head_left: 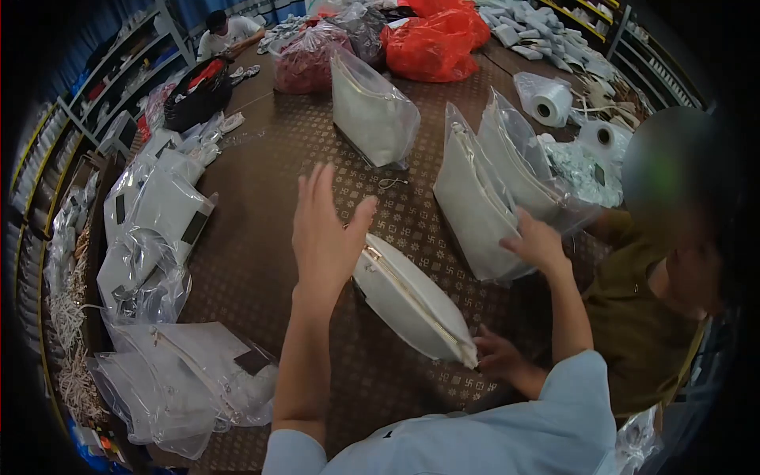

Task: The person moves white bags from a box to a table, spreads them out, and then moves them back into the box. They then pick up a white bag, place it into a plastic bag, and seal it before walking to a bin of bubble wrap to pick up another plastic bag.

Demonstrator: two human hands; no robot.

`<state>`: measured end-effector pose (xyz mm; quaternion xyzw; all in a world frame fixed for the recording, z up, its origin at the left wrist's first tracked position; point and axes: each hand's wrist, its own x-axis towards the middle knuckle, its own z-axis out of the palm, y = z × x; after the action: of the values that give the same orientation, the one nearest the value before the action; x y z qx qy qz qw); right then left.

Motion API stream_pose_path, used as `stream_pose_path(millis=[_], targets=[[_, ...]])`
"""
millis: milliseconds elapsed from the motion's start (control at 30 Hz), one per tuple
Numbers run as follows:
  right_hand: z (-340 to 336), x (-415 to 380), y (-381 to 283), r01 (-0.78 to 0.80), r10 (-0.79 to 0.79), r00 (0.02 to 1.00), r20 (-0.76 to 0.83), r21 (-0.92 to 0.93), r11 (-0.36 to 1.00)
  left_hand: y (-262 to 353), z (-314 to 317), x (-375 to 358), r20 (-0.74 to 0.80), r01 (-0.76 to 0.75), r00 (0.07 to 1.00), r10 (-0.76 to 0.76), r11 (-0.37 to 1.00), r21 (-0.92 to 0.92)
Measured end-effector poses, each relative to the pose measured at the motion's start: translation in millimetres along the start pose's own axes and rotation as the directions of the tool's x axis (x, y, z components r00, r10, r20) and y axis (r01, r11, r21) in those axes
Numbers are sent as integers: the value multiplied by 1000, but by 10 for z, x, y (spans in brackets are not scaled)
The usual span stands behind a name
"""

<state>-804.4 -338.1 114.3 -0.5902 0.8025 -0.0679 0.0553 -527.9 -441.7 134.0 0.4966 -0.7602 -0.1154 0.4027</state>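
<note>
Fingers spread, my left hand is raised beside the upper end of a pale zippered bag and holds nothing. This unwrapped bag lies zipper up on the patterned brown table. My right hand has its fingers closed on the right edge of a plastic-wrapped bag that stands on the table. Just behind it stands another wrapped bag. A co-worker's hand is at the lower right end of the unwrapped bag.
A co-worker is close on the right. Another wrapped pale bag stands farther back. Wrapped bags lie along the left side. Red plastic sacks and a plastic roll are at the back. Another person is far left.
</note>
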Motion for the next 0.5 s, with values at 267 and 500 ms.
stream_pose_path(millis=[267, 500], targets=[[661, -284, 385, -164, 299, 930, -212, 490, 856, -293, 1475, 1674, 450, -333, 878, 165, 885, 324], [1297, -161, 656, 24, 369, 870, -328, 774, 632, -816, 2385, 2222, 386, -375, 894, 226, 851, 369]])
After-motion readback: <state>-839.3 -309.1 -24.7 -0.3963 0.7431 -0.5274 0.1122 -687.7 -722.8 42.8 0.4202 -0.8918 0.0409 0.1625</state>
